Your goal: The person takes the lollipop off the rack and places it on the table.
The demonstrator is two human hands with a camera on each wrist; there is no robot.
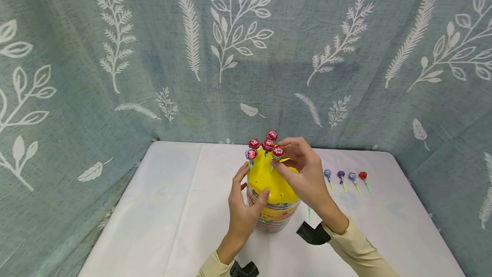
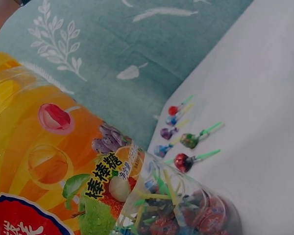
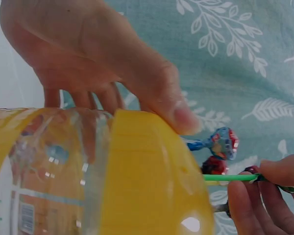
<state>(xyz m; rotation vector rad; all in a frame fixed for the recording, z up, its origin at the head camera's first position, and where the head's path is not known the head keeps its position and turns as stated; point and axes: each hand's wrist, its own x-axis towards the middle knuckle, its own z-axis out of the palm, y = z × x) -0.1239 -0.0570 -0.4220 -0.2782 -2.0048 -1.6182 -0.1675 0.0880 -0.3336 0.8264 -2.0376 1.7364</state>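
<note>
On the table (image 1: pixel 184 208), lower centre, our wide-set left fingers (image 1: pixel 263 200) grip the jar (image 1: pixel 274 215); right fingers (image 1: pixel 296 142) pinch a lollipop (image 1: pixel 278 152) crooked pushing could bend.

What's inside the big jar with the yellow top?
Wrapped lollipops with green and yellow sticks show through the clear lower part of the jar. The printed label hides whatever is behind it.

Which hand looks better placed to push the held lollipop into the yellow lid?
Probably the right hand: it pinches the lollipop, with its green stick pointing down at the yellow lid. The left hand grips the jar, seemingly steadying it.
</note>
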